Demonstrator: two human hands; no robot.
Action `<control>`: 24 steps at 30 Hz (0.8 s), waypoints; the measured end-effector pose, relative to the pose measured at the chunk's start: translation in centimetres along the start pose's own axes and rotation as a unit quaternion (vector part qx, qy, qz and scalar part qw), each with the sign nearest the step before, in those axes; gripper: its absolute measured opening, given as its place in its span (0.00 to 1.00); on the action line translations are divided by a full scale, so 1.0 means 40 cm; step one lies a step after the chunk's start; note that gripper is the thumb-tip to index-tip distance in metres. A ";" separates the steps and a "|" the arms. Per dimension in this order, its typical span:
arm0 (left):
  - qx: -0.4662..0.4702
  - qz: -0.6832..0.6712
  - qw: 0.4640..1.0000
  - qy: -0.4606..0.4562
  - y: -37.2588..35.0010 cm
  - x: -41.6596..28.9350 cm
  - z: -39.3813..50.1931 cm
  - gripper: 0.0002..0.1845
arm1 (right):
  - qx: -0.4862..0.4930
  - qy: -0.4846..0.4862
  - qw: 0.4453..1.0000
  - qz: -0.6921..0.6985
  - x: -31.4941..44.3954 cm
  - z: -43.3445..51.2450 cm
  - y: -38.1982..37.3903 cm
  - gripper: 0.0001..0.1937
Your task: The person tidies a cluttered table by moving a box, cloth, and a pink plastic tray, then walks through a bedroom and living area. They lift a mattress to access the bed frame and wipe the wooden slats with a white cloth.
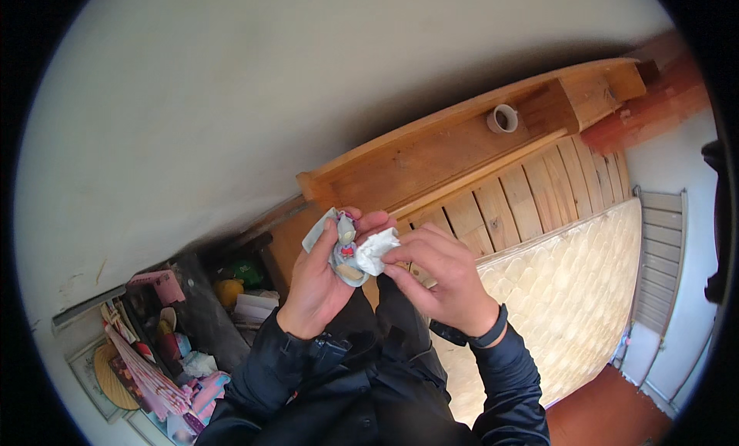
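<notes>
In my left hand [316, 281] lies a small toy figure [346, 235] with a grey head and a red-and-purple body. Pale grey pieces [318, 229] sit around it in the same palm, and I cannot tell whether they are joined to the figure. Between the thumb and fingers of my right hand [441, 267] is a crumpled white tissue [376, 251]. The tissue is close against the right side of the figure; whether they touch is unclear. Both hands are held in front of my body, above my legs.
Beyond my hands stands a wooden bed frame with a headboard shelf [415, 157] holding a white cup [503, 119]. A quilted mattress [554, 290] rests over wooden slats [496, 209]. To the left are a pink basket [167, 287], a folded umbrella [144, 368] and assorted clutter beside the wall [190, 111].
</notes>
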State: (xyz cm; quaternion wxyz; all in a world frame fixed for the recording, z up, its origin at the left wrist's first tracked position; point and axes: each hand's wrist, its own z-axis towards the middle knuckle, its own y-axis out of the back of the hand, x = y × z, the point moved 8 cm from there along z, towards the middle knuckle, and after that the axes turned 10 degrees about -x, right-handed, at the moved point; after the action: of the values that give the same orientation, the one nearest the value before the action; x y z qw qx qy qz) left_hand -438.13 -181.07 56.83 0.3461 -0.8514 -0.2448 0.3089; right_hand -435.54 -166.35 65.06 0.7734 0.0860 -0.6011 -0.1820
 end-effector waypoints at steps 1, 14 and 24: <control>-0.008 0.014 1.000 0.008 -0.009 0.016 0.009 0.21 | -0.006 0.011 1.000 -0.019 0.002 -0.006 0.004 0.08; -0.039 0.329 0.941 -0.073 -0.021 0.081 0.054 0.22 | 0.005 -0.035 0.999 -0.007 -0.049 -0.025 0.040 0.11; -0.034 0.523 0.819 -0.235 -0.028 -0.023 0.060 0.19 | -0.126 -0.041 0.940 -0.314 -0.400 0.104 0.271 0.19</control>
State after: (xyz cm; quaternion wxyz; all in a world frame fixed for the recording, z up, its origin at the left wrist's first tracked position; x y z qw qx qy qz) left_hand -440.68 -179.89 56.61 0.0351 -0.7641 0.1525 0.6258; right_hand -440.99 -149.87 55.61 0.6563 0.1651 -0.5466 -0.4932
